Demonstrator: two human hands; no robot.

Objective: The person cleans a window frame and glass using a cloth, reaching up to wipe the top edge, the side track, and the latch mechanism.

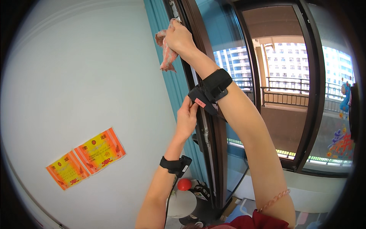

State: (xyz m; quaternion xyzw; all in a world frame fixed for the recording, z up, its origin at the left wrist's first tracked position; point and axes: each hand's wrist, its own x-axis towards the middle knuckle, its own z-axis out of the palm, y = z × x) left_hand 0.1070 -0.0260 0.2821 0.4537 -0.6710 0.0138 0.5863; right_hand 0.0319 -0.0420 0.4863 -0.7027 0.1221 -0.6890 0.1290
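Note:
My right hand (180, 37) is raised high and grips a crumpled pink-and-white cloth (169, 57). The cloth lies against the upper edge of an open, dark brown window sash (210, 126), and its loose end hangs down. Lower on the same sash, my left hand (187, 117) pinches the edge; its fingertips are partly hidden by the black device strapped to my right wrist (210, 88). A similar strapped device (177, 166) with a cable sits on my left wrist. A black window handle (195, 139) sticks out below my left hand.
A teal curtain (164, 83) hangs behind the sash. Two orange-yellow certificates (100, 150) are on the white wall (85, 71). Below stand a round white surface (183, 204) and a red ball-like object (184, 184). A balcony railing (286, 96) shows through the glass.

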